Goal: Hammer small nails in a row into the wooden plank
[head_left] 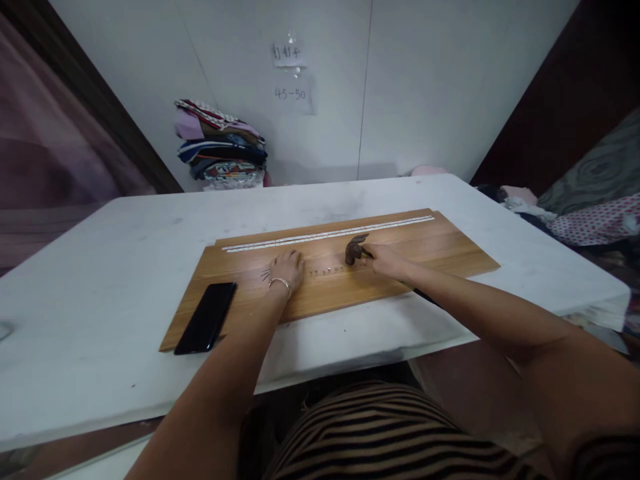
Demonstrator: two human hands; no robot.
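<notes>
My right hand is closed around a claw hammer, gripping it close to the head. Part of the dark handle shows beneath my forearm. The hammer head is over a wooden board, at the right end of a row of small nails standing in the wood. My left hand lies palm down on the board, fingers stretched forward, with a bracelet at the wrist. Several loose nails lie just left of it; whatever is under the palm is hidden.
A black phone rests on the board's left end. Two white marked strips run along its far side. The board lies on a white-covered table. Folded clothes are stacked at the wall, and more cloth is at the right.
</notes>
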